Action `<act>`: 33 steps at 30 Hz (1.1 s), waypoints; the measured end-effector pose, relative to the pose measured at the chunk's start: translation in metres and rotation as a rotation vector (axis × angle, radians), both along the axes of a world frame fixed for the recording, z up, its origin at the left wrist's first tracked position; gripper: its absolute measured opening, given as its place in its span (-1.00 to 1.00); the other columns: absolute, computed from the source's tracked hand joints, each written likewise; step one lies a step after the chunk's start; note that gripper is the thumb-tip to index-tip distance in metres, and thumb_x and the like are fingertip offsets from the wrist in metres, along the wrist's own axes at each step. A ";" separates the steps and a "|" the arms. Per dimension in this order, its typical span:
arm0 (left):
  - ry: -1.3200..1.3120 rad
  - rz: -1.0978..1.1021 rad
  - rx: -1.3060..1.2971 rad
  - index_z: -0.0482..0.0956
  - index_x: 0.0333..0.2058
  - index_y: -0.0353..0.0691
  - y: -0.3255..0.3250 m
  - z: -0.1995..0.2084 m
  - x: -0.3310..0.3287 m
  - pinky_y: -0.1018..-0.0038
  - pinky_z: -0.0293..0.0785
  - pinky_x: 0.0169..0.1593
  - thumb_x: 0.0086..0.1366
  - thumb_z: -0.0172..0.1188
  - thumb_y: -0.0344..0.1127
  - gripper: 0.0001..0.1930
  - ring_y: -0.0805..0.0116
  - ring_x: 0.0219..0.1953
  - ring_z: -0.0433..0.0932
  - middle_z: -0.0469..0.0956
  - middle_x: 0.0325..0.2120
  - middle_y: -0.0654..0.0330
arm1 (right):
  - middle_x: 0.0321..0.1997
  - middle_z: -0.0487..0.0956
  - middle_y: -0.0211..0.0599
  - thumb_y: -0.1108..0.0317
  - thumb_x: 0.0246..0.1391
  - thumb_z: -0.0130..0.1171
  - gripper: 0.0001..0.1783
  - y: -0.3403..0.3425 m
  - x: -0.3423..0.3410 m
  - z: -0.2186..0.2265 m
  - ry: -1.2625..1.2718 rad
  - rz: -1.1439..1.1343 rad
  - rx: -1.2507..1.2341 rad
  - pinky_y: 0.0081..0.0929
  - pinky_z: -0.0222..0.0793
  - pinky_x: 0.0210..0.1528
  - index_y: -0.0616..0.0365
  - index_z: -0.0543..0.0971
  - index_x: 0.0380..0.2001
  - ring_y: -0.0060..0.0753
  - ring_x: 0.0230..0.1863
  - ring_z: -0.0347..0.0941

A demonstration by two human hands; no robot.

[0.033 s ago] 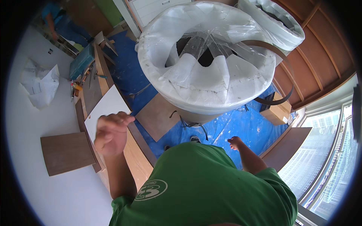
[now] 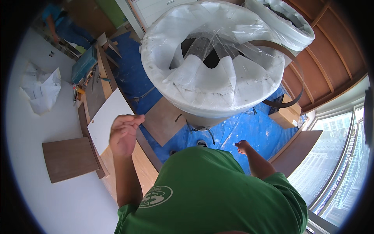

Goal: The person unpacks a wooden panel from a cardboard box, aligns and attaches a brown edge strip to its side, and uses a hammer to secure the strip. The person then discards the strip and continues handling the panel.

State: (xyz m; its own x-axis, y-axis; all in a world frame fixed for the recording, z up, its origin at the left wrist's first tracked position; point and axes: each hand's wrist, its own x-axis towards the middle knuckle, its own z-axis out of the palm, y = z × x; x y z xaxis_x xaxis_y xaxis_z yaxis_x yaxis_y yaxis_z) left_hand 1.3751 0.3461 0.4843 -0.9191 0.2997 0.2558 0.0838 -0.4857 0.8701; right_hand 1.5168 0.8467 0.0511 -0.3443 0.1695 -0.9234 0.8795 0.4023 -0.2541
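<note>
My left hand [image 2: 124, 134] is raised over the long wooden boards, near a white panel [image 2: 105, 121]. Its fingers bend loosely to the right, and no object shows in the palm. Lower and to the right, my right hand [image 2: 242, 147] hangs over blue floor sheeting [image 2: 230, 136]. Those fingers are curled in, and whatever they may hold is too small to make out. In front of me stands a big round drum-like object [image 2: 206, 91], wrapped in white padding and clear film. Neither hand touches it.
A brown strip [image 2: 298, 78] loops off the drum's right side. A second wrapped round piece [image 2: 290, 39] is behind it. A cardboard box [image 2: 286, 115] sits near the windows, and a thin brown board [image 2: 163, 121] lies on the sheeting. Tools [image 2: 80, 89] rest at left; a person [image 2: 68, 27] is far left.
My left hand has shifted to the right and turned slightly. The right hand looks the same.
</note>
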 end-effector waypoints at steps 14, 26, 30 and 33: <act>-0.864 0.174 -1.430 0.70 -0.16 -0.25 -0.125 -0.410 0.214 0.28 0.54 0.05 0.27 0.28 -0.10 -0.67 0.08 -0.06 0.68 0.72 -0.17 0.00 | -0.53 0.58 -0.06 -0.43 0.29 -0.14 -0.13 -0.009 -0.037 0.029 -0.032 -0.066 0.073 -0.06 0.58 -0.40 0.29 0.57 -0.51 0.00 -0.44 0.64; -1.127 0.431 -1.156 0.69 -0.12 -0.27 -0.117 -0.405 0.251 0.27 0.55 0.05 0.29 0.22 -0.10 -0.64 0.04 -0.04 0.68 0.71 -0.16 -0.05 | -0.67 0.43 -0.12 -0.01 0.30 0.14 -0.43 -0.037 -0.055 0.041 -0.160 0.278 0.009 0.10 0.68 -0.30 0.30 0.52 -0.61 -0.01 -0.59 0.56; -1.002 0.465 -1.170 0.70 -0.11 -0.20 -0.106 -0.384 0.240 0.28 0.56 0.01 0.29 0.19 -0.12 -0.67 0.08 -0.09 0.69 0.72 -0.21 -0.02 | -0.71 0.37 -0.18 0.11 0.31 0.06 -0.55 -0.058 -0.080 0.047 -0.224 0.348 -0.037 0.05 0.68 -0.25 0.33 0.63 -0.43 -0.03 -0.54 0.57; -0.971 0.484 -1.164 0.69 -0.16 -0.22 -0.112 -0.383 0.230 0.34 0.54 -0.03 0.34 0.17 -0.18 -0.73 0.20 -0.14 0.68 0.71 -0.25 0.06 | -0.57 0.53 -0.10 0.16 0.30 0.11 -0.46 -0.078 -0.097 0.052 -0.366 0.464 -0.004 0.04 0.66 -0.14 0.31 0.50 0.21 -0.02 -0.37 0.64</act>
State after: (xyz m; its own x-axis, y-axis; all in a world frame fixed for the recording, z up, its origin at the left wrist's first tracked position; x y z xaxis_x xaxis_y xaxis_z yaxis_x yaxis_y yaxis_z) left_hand 1.6048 0.2341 0.1011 -0.6517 -0.4521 -0.6090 -0.7580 0.3608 0.5434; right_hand 1.4200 0.7692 0.1036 -0.0407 0.0736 -0.9965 0.6428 0.7654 0.0303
